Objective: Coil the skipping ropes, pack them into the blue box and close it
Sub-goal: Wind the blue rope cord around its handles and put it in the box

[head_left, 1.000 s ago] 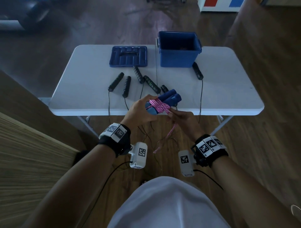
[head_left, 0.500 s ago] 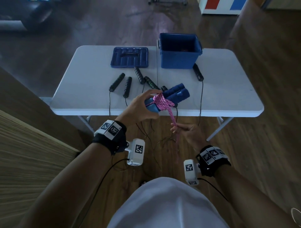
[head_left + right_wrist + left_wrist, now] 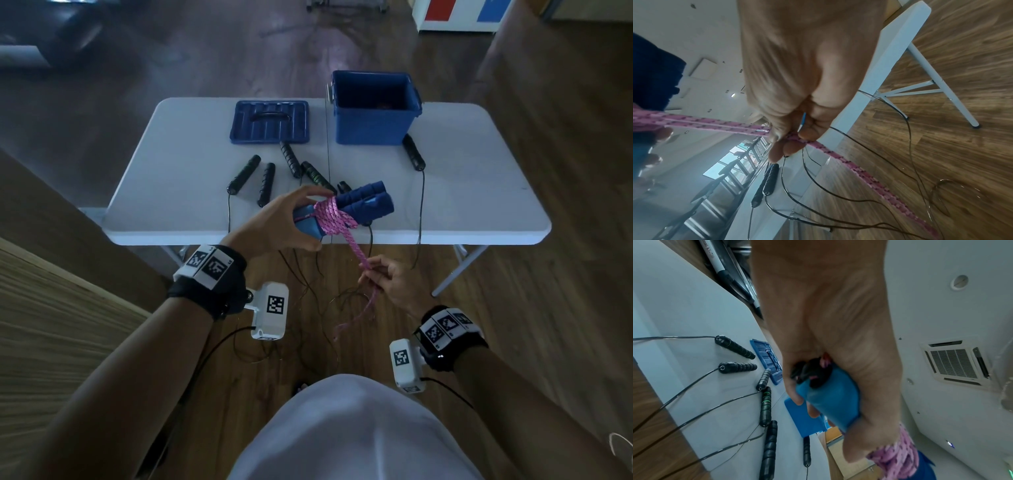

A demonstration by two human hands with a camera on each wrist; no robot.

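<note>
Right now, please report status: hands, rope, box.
Left hand grips blue handles. Right hand pinches pink rope, tail loose. Blue box open, lid beside it.

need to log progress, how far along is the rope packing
Early on. In hand: the left hand grips the blue handles with the pink rope wound round them, and the right hand pinches its loose tail. Left: the black-handled ropes lie uncoiled on the table, the blue box is open and its lid lies beside it.
</note>
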